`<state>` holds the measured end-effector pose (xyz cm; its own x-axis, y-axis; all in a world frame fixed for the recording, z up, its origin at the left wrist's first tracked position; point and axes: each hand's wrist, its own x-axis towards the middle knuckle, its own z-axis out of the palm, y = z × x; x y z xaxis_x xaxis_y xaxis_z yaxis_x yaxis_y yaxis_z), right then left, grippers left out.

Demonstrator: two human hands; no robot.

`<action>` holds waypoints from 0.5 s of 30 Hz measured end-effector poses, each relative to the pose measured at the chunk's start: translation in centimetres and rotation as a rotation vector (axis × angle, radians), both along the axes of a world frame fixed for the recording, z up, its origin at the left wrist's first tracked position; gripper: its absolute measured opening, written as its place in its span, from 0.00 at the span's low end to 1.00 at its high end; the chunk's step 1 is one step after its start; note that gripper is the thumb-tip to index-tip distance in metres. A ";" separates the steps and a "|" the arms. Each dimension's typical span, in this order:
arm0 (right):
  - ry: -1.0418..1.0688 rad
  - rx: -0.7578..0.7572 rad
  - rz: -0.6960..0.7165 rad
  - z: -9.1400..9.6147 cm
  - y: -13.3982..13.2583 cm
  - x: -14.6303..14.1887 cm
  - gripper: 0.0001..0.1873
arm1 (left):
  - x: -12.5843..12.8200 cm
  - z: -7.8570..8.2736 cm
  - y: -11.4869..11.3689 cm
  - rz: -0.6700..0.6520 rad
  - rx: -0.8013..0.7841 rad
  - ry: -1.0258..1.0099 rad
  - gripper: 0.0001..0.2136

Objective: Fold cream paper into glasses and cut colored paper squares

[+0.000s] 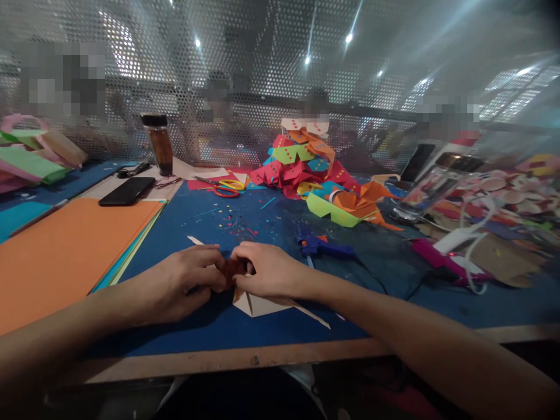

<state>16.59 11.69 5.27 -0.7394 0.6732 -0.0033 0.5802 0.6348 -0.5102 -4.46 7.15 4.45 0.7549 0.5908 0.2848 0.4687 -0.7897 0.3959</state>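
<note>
A folded cream paper piece (262,304) lies near the front of the blue table, with narrow points sticking out to the lower right and the upper left. My right hand (262,268) is closed on its upper part, thumb and fingers pinching together. From the other side my left hand (192,280) has its fingers bent around the left part of the same paper. The fingertips of both hands nearly meet over a shaded, orange-brown fold. Much of the paper is hidden under my hands.
Right of my hands lies a blue glue gun (328,247) with a cord. Scissors (227,186) and a pile of folded coloured paper (301,166) are behind. Orange sheets (74,251) and a phone (126,191) lie left; a jar (426,189) stands right.
</note>
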 end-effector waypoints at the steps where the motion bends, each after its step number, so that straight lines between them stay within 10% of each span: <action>1: -0.002 0.011 0.005 0.0 0.0 0.0 0.07 | 0.0 0.0 0.0 0.001 0.000 0.000 0.15; 15: 0.015 0.016 0.006 -0.4 0.1 0.1 0.06 | -0.7 0.6 0.2 -0.051 -0.056 0.000 0.16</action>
